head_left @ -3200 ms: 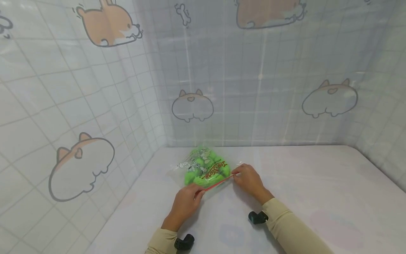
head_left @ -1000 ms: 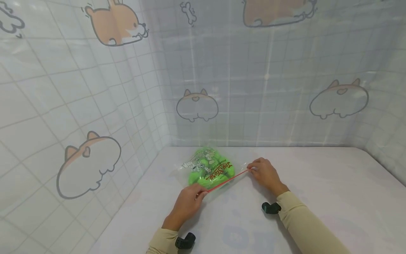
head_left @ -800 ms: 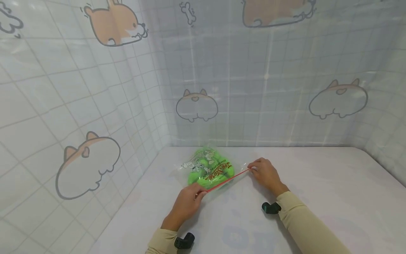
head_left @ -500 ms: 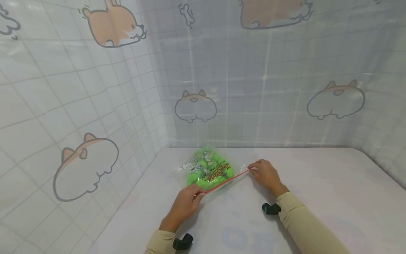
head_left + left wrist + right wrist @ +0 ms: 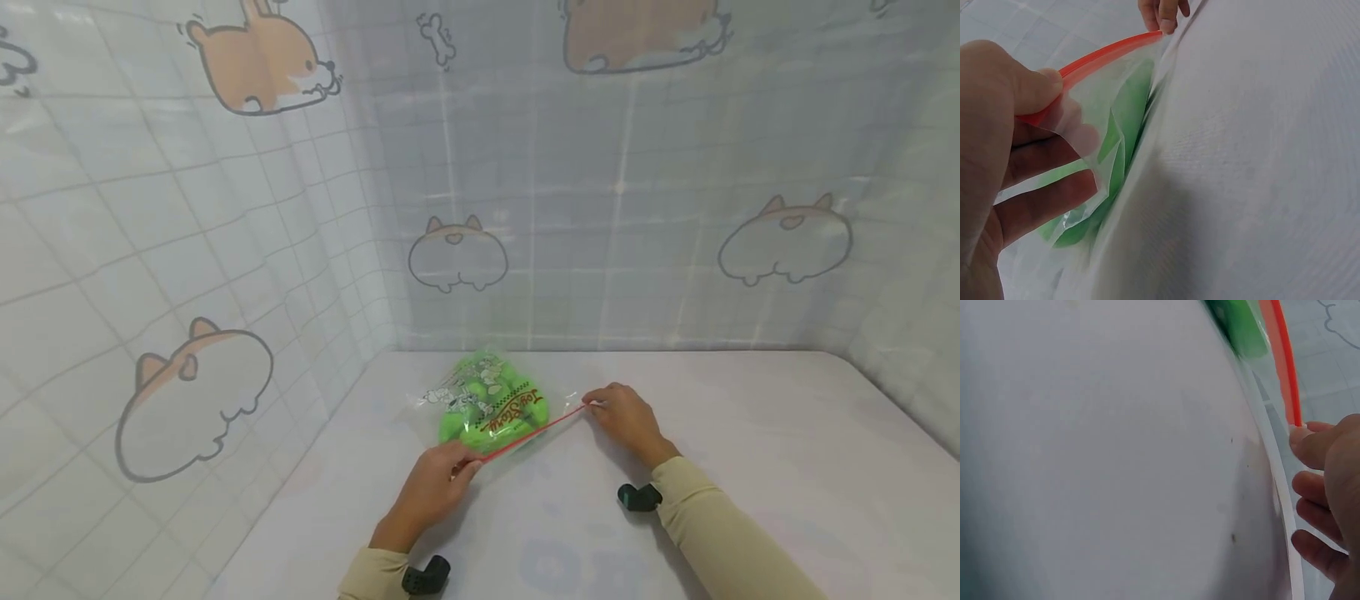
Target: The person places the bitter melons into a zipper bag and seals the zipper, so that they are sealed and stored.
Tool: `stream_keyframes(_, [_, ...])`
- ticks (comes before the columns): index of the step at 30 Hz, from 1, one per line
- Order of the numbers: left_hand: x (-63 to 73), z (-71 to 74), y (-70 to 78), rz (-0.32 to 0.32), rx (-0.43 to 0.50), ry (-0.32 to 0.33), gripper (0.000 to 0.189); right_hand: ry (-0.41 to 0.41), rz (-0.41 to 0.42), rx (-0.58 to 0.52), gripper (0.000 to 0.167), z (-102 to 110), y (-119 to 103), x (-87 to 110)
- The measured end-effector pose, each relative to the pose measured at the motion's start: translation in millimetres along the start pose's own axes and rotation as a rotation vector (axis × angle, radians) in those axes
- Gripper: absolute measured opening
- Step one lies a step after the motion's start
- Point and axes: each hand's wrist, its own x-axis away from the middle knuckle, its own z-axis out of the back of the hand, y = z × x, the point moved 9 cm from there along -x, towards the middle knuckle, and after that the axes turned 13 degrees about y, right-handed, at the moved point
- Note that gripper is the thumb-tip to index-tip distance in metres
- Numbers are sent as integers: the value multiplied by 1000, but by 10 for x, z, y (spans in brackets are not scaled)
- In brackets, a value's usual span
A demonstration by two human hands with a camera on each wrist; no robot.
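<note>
A clear zip bag (image 5: 498,404) with a red zip strip (image 5: 532,435) lies toward the back of the table, printed with "Toy Story" lettering and cartoon figures. Bright green contents (image 5: 452,425) fill it; their kind is blurred by the plastic. My left hand (image 5: 431,487) pinches the near left end of the strip between thumb and fingers. At the strip's far right end, my right hand (image 5: 626,421) pinches the corner with thumb and forefinger, the other fingers loosely bent in the right wrist view. Between both hands the strip runs straight, its edge raised in the left wrist view.
The white table (image 5: 750,467) reaches back to a tiled-pattern curtain (image 5: 570,250) with cartoon corgis, which also hangs along the left and right sides. A dark wrist device (image 5: 427,575) sits at the left cuff, another wrist device (image 5: 640,497) at the right one.
Since the oldest frame, my right hand has moved right along the red strip from near the bag's middle to its far end. My left hand keeps its pinch; the view has shifted slightly.
</note>
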Motion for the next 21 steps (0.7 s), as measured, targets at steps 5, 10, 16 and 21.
stream_keyframes(5, [27,55,-13,8,37,13,9,-60,-73,-52,18,-66,11,35])
stream_keyframes(10, [34,84,-34,23,64,20,9,-51,-117,-92,20,-4,15,52])
stream_keyframes(16, [53,73,-103,39,63,17,5,-65,-174,-102,24,90,126,88])
stream_keyframes(21, [22,124,-122,45,47,34,7,-73,-180,-73,25,228,245,115])
